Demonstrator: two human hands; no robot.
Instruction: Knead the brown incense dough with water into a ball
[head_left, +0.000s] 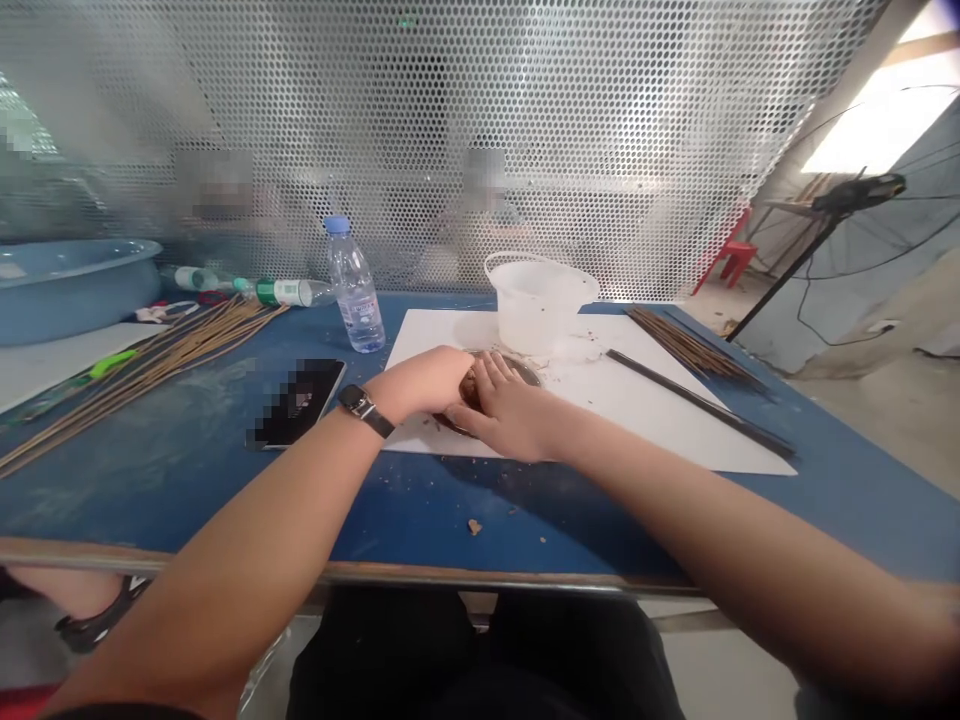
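Observation:
My left hand (448, 378), with a black watch on its wrist, rests against a brown crumbly mass (470, 388); its fingers are mostly hidden. My right hand (514, 408) lies over the same mass from the other side, fingers stretched out and close to the left hand. Under both hands is a dark round dish or plate (531, 375), largely covered by them. It sits on a white sheet (592, 420) with brown crumbs scattered around. Just behind the dish stands a translucent white bucket (534, 310).
On the left are a water bottle (355, 290), a phone (300, 402), a bundle of thin brown sticks (172, 355) and a blue basin (75, 290). To the right lie a dark rod (697, 402) and more sticks (690, 350). A perforated metal screen (600, 130) rises behind the blue table.

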